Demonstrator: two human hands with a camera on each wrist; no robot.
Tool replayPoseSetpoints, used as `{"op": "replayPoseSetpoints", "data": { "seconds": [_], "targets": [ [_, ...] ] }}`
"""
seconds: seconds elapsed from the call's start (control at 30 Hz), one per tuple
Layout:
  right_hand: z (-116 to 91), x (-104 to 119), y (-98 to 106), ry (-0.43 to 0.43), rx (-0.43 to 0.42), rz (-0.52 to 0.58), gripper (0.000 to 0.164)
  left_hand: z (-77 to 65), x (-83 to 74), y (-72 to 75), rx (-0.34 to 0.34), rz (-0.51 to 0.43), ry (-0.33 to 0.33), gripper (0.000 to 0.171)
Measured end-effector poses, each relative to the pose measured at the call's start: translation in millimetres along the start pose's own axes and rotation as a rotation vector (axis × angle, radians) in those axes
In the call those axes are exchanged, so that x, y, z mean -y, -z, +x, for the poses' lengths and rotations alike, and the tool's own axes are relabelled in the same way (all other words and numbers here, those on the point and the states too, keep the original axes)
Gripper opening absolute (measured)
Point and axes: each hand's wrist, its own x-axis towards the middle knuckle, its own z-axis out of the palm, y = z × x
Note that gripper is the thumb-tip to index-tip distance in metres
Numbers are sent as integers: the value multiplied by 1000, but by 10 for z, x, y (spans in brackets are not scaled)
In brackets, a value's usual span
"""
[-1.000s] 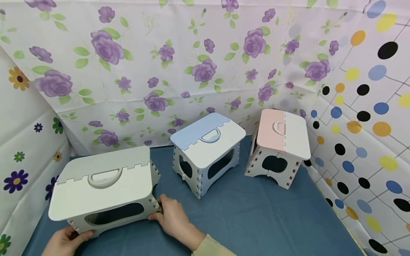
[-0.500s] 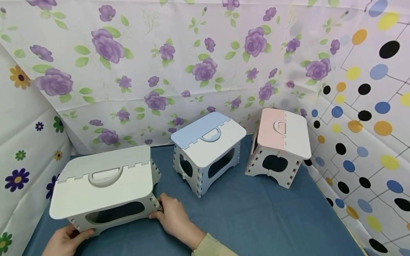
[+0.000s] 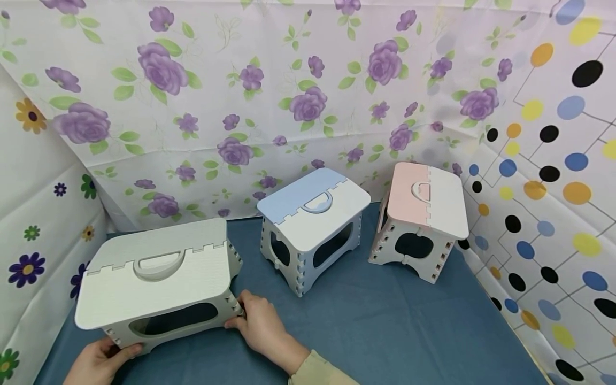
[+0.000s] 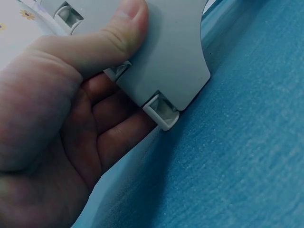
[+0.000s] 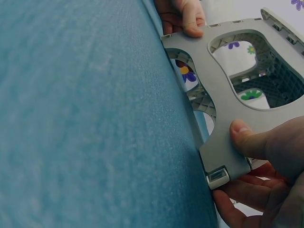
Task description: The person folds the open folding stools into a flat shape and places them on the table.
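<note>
A pale grey-white folding step stool [image 3: 159, 299] stands unfolded at the left of the head view, its arched handle on top. My left hand [image 3: 98, 363] grips its front left leg, thumb on the front panel and fingers curled behind the edge, as the left wrist view also shows. At the front right leg my right hand [image 3: 262, 326] holds the stool the same way; in the right wrist view the thumb [image 5: 247, 137] presses the panel beside the foot. The stool's feet are at the cloth. Its far legs are mostly hidden.
A blue-and-white folding stool [image 3: 315, 214] stands in the middle, and a pink-and-white one [image 3: 425, 214] further right. Blue cloth [image 3: 366, 331] covers the table. Flowered sheeting [image 3: 269, 107] hangs behind, and dotted sheeting [image 3: 553, 214] closes off the right side.
The whole head view has shifted by a few pixels. Both hands keep their hold on the grey-white stool, and the stools stay where they were.
</note>
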Motion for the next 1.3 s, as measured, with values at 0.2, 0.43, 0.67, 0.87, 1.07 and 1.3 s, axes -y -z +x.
{"op": "replayPoseSetpoints", "data": {
  "seconds": [0.2,0.43,0.67,0.87,1.07,1.3],
  "targets": [
    [-4,5,5,3,-1,-2,31,-7,2,-6,-8,3,-4,44],
    [0,-4,0,7,-6,1,30,-12,-3,-7,-13,6,-9,42],
    [-1,-7,3,11,-4,-3,30,-7,0,-8,-4,-2,-8,42],
    [-2,-8,10,9,2,-8,31,-6,20,-20,-2,-17,-16,43],
    [0,-14,11,19,3,-10,30,-4,17,-20,-2,-16,-18,43],
    [0,-19,14,12,3,7,30,-12,5,-17,-1,-10,-27,42]
  ]
}}
